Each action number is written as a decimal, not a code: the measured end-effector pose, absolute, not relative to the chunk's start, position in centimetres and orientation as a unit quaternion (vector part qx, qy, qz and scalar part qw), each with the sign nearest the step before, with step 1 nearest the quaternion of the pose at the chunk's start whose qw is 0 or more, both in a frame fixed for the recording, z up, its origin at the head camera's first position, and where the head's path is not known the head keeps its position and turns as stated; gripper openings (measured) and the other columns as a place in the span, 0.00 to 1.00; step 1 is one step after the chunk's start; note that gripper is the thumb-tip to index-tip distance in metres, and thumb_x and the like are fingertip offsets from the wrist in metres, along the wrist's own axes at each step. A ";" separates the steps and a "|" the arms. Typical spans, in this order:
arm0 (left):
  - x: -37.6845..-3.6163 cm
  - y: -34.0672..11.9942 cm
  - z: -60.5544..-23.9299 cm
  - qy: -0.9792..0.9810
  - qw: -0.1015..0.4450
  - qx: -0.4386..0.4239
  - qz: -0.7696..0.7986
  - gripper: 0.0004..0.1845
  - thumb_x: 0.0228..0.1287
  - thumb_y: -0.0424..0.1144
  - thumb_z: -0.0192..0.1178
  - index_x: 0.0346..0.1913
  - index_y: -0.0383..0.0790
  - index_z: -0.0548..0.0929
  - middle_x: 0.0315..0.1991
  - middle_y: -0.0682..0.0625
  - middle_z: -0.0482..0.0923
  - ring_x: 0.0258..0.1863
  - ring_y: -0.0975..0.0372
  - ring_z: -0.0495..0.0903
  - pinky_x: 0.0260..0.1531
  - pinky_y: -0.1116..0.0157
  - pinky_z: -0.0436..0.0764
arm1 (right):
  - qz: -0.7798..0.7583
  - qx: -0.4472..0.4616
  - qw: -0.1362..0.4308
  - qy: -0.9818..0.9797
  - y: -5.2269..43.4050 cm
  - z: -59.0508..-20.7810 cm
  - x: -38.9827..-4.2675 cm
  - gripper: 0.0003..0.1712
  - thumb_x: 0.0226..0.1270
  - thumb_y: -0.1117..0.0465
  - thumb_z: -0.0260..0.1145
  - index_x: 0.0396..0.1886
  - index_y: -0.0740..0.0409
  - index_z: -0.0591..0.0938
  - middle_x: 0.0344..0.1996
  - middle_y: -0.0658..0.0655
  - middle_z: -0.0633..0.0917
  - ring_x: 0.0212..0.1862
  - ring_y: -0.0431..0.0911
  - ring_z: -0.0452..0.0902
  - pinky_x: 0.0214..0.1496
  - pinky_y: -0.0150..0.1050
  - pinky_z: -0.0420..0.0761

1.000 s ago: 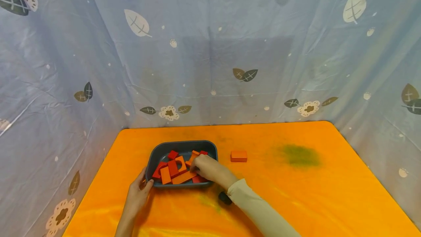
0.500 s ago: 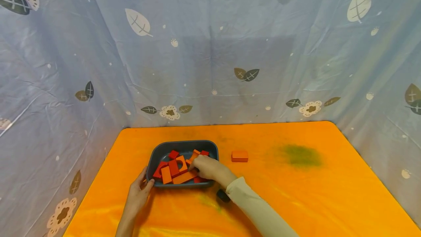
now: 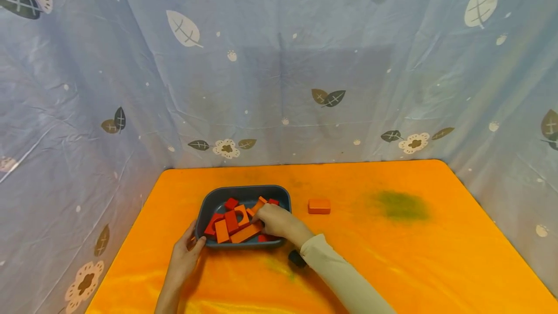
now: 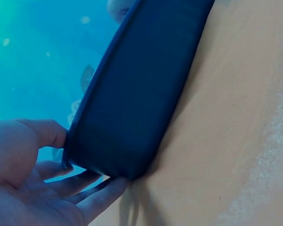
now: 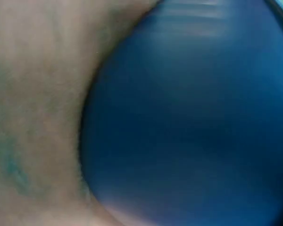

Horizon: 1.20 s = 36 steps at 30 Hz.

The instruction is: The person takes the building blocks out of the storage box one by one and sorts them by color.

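A dark grey-blue bin point(image 3: 244, 245) holds several red and orange toy blocks. My left hand point(image 3: 185, 251) grips its near left corner, thumb at the rim and fingers spread against the side and lower edge, as the left wrist view point(image 4: 111, 108) of the bin confirms. My right hand point(image 3: 276, 220) reaches in over the right side, fingers bent down at the right end of a long orange block point(image 3: 245, 233). Its fingertips are hidden, so I cannot tell whether they pinch it. Beside that block lie a red block point(image 3: 231, 222) and an orange block with a round cut-out point(image 3: 242, 209).
One orange block point(image 3: 319, 206) lies on the orange tablecloth point(image 3: 370, 251) right of the bin. A small dark object point(image 3: 297, 259) sits beneath my right wrist. Patterned blue curtain point(image 3: 279, 101) hangs behind and at both sides. The bin's outer wall point(image 5: 179, 122) fills the right wrist view.
The head view has shifted slightly. My left hand keeps its hold on the bin's corner, and my right hand stays among the blocks with only a small movement.
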<state>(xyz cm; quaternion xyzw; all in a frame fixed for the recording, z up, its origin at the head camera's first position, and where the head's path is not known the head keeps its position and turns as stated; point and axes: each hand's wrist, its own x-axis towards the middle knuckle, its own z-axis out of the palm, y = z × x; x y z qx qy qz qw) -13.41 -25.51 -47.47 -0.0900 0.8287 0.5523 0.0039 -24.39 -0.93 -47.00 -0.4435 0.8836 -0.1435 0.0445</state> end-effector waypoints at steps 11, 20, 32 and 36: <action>-14.0 -25.4 -47.0 0.837 0.011 -0.089 0.540 0.34 0.75 0.32 0.50 0.77 0.31 0.49 0.74 0.31 0.53 0.67 0.37 0.62 0.50 0.67 0.79 | -0.274 -0.434 0.053 0.857 1.9 -44.0 -24.9 0.16 0.55 0.68 0.75 0.46 0.61 0.88 0.42 0.54 0.88 0.40 0.42 0.84 0.39 0.24 0.79; -14.1 -25.6 -47.2 0.846 0.004 -0.092 0.526 0.33 0.75 0.31 0.50 0.76 0.30 0.50 0.74 0.30 0.50 0.68 0.37 0.61 0.59 0.53 0.70 | -0.432 -0.344 0.119 0.825 5.5 -44.5 -25.5 0.18 0.59 0.69 0.72 0.50 0.66 0.85 0.52 0.62 0.84 0.48 0.49 0.85 0.43 0.31 0.83; -13.8 -25.3 -47.3 0.847 0.002 -0.088 0.524 0.32 0.75 0.30 0.49 0.76 0.28 0.50 0.73 0.28 0.50 0.66 0.36 0.63 0.58 0.52 0.71 | -0.560 -0.224 0.064 0.795 14.0 -45.7 -25.7 0.22 0.53 0.64 0.77 0.50 0.64 0.86 0.49 0.61 0.86 0.50 0.52 0.84 0.44 0.37 0.85; -13.5 -25.4 -47.3 0.849 0.009 -0.095 0.519 0.32 0.74 0.29 0.49 0.76 0.28 0.50 0.73 0.28 0.50 0.67 0.36 0.62 0.58 0.53 0.70 | -0.583 -0.182 0.066 0.789 17.3 -45.8 -25.4 0.24 0.55 0.63 0.77 0.52 0.65 0.85 0.52 0.65 0.84 0.49 0.54 0.84 0.46 0.40 0.84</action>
